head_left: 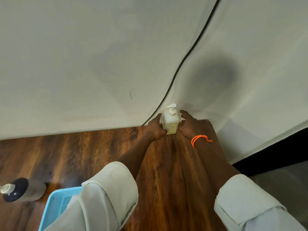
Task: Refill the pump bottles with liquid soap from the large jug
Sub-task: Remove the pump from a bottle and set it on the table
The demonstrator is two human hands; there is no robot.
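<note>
A white square pump bottle (pixel 170 120) stands upright at the far edge of the wooden table (pixel 83 155), close against the white wall. My left hand (pixel 155 128) holds its left side, with the thumb curled round the lower front corner. On the bottle's right side lies my right hand (pixel 188 125), an orange band on its wrist; the thumb touches the bottle and the fingers reach out fairly straight behind it. A dark bottle with a white top (pixel 21 190) is at the near left of the table. No large jug is in view.
A light blue plastic basket (pixel 58 204) sits at the near left, partly hidden by my left sleeve. A black cable (pixel 183 61) runs down the wall to just left of the pump bottle. The table's right edge (pixel 221 147) lies close beside my right arm.
</note>
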